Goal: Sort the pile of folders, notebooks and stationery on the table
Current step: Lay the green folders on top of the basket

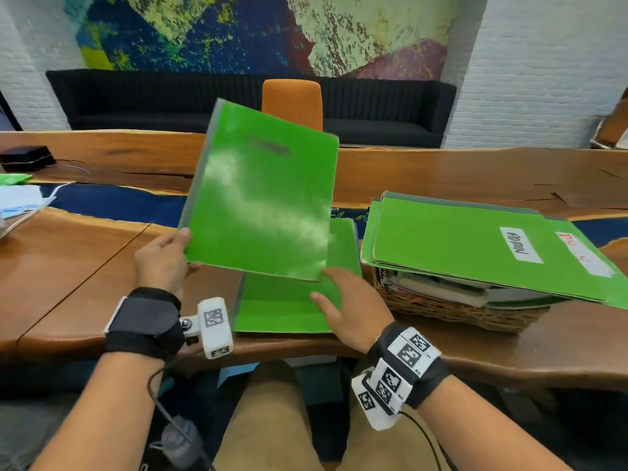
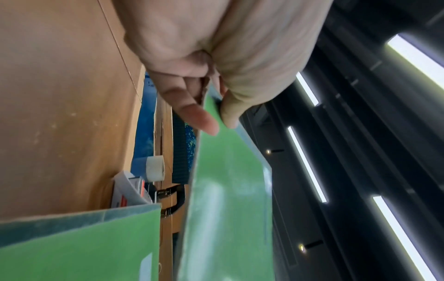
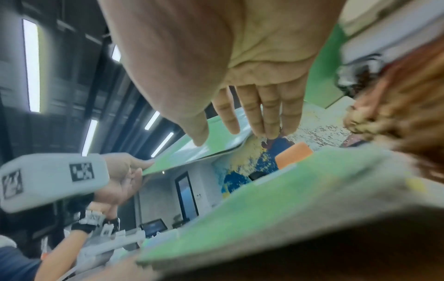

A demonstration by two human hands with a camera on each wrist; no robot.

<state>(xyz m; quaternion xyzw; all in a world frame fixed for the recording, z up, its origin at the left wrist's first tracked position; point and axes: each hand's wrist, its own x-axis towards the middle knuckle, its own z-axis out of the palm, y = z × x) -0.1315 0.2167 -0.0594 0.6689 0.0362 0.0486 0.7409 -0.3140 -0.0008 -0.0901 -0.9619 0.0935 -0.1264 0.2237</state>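
Nearby, wicker basket [image 1: 452, 311], black box [image 1: 25, 158], orange chair [image 1: 292, 100]

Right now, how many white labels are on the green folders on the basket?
2: the label reading ADMIN on the top folder, and a red-lettered label just right of it on the folder beneath. Others may be hidden.

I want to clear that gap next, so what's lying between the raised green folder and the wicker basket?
The head view shows a few loose colored paper clips on the blue strip of table between the raised green folder and the wicker basket.
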